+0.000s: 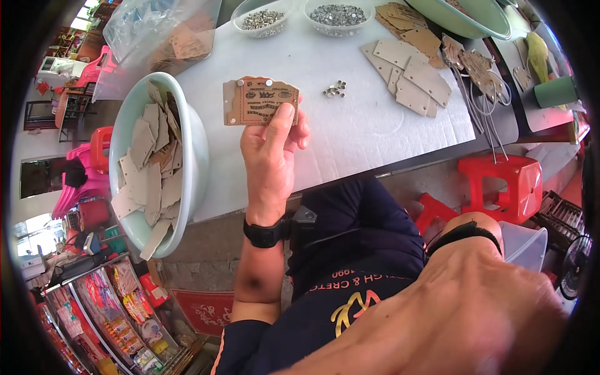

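Observation:
My left hand [273, 135] is closed on a brown printed label patch [261, 100], thumb on its face and fingers behind it. The patch has stitched-looking edges, a wavy top, and several small silvery rivets. It is raised above the white-covered table [362, 140]. My right hand [456, 306] is large and very near the camera at the lower right; the back of it shows, with a black band at the wrist, and its fingers are hidden. A small group of loose metal rivets [335, 89] lies just right of the held patch.
To the left, a pale green basin [199, 156] holds many grey-brown patches. More patches [409, 75] lie stacked at the right. Two clear tubs of metal pieces, the nearest one [338, 15] included, stand at the back. A red stool [503, 187] is right of the table.

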`<state>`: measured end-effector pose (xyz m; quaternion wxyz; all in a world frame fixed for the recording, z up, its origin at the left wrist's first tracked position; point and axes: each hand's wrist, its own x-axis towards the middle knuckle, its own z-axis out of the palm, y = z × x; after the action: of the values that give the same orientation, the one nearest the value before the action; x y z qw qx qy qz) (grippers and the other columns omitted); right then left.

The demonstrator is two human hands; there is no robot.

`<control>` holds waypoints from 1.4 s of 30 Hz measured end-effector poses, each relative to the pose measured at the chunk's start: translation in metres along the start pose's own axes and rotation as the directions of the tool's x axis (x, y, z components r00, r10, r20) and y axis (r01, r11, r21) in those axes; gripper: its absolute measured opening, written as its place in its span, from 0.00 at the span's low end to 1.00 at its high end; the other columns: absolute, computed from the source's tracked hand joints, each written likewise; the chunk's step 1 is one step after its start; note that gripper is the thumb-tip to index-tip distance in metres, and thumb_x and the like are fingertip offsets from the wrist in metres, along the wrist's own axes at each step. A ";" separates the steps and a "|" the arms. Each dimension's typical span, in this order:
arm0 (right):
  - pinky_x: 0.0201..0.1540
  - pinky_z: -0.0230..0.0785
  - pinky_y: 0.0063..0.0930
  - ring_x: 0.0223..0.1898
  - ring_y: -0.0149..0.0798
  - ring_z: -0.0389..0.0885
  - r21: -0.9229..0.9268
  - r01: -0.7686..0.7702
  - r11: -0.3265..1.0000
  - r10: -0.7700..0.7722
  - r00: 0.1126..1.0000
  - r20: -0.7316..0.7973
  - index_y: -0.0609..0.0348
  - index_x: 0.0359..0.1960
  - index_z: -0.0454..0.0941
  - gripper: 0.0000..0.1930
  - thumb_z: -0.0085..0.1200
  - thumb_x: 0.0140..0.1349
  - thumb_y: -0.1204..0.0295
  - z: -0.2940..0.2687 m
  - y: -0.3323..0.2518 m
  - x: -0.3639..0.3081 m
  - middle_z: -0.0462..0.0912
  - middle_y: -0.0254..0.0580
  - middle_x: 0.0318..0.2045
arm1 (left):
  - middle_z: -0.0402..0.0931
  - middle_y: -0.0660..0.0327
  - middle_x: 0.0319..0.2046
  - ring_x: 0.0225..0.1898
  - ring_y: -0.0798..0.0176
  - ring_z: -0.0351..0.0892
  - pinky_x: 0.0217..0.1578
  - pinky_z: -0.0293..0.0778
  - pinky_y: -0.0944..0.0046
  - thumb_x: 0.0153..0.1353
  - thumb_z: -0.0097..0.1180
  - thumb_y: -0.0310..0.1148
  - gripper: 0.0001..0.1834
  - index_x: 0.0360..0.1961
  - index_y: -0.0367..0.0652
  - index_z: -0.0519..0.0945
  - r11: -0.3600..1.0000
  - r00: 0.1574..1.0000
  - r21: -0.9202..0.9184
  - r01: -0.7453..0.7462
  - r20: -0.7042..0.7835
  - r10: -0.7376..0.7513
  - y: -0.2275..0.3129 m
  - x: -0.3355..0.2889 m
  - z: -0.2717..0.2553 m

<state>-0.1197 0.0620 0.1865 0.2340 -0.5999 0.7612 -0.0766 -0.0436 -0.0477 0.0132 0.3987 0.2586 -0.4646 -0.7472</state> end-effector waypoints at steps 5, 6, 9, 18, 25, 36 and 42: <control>0.29 0.69 0.33 0.25 0.37 0.78 0.185 0.113 0.976 -0.112 0.994 -0.014 0.65 0.29 0.76 0.07 0.52 0.57 0.73 0.020 0.013 -0.043 0.76 0.40 0.24 | 0.76 0.64 0.30 0.29 0.73 0.72 0.28 0.67 0.71 0.69 0.53 0.34 0.10 0.43 0.37 0.79 0.999 0.999 -0.037 -0.020 -0.033 0.018 -0.002 -0.004 -0.004; 0.29 0.70 0.33 0.25 0.37 0.78 0.224 0.130 0.966 -0.129 0.991 -0.021 0.66 0.30 0.76 0.07 0.51 0.57 0.73 0.021 0.007 -0.033 0.76 0.40 0.24 | 0.76 0.64 0.30 0.29 0.73 0.72 0.28 0.67 0.71 0.69 0.53 0.34 0.10 0.43 0.37 0.79 0.999 0.999 -0.036 -0.018 -0.033 0.017 -0.003 -0.004 -0.004; 0.30 0.70 0.32 0.26 0.37 0.79 0.340 0.184 0.922 -0.182 0.983 -0.040 0.66 0.31 0.76 0.07 0.51 0.58 0.74 0.023 0.014 -0.025 0.76 0.41 0.26 | 0.76 0.64 0.29 0.29 0.72 0.72 0.28 0.67 0.70 0.69 0.54 0.34 0.10 0.43 0.37 0.78 0.999 0.999 -0.041 -0.033 -0.015 0.033 -0.005 -0.001 -0.003; 0.34 0.71 0.30 0.28 0.35 0.79 0.637 0.331 0.696 -0.330 0.936 -0.126 0.68 0.36 0.76 0.07 0.49 0.62 0.75 0.038 0.038 -0.031 0.78 0.42 0.31 | 0.75 0.64 0.29 0.28 0.72 0.71 0.28 0.66 0.69 0.69 0.53 0.33 0.09 0.40 0.38 0.77 0.997 0.998 -0.056 -0.061 -0.016 0.060 -0.006 -0.003 -0.004; 0.37 0.72 0.28 0.30 0.33 0.79 0.806 0.395 0.441 -0.388 0.893 -0.226 0.69 0.40 0.76 0.08 0.48 0.64 0.77 0.051 0.059 -0.011 0.79 0.43 0.34 | 0.75 0.63 0.30 0.30 0.71 0.71 0.29 0.67 0.69 0.70 0.52 0.32 0.08 0.42 0.38 0.77 0.997 0.997 -0.027 -0.075 0.012 0.075 -0.007 -0.003 -0.010; 0.31 0.70 0.17 0.29 0.21 0.76 0.954 0.167 0.247 -0.015 0.986 -0.169 0.65 0.46 0.77 0.11 0.53 0.67 0.72 0.069 0.084 0.044 0.81 0.33 0.32 | 0.77 0.63 0.33 0.30 0.73 0.71 0.30 0.67 0.70 0.70 0.52 0.34 0.09 0.39 0.39 0.78 0.996 0.996 -0.036 -0.087 -0.015 0.086 -0.007 -0.007 -0.008; 0.27 0.69 0.16 0.26 0.20 0.75 0.829 0.189 0.526 0.018 0.972 -0.233 0.64 0.45 0.81 0.15 0.55 0.68 0.64 0.070 0.114 0.093 0.78 0.29 0.27 | 0.74 0.63 0.33 0.32 0.71 0.70 0.33 0.65 0.68 0.72 0.49 0.35 0.11 0.45 0.37 0.76 0.994 0.988 -0.027 -0.108 0.107 0.110 -0.010 -0.003 -0.010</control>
<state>-0.2045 0.0156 0.0548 0.4083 -0.4359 0.6183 -0.5108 -0.0381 -0.0477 -0.0002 0.4158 0.1877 -0.4911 -0.7421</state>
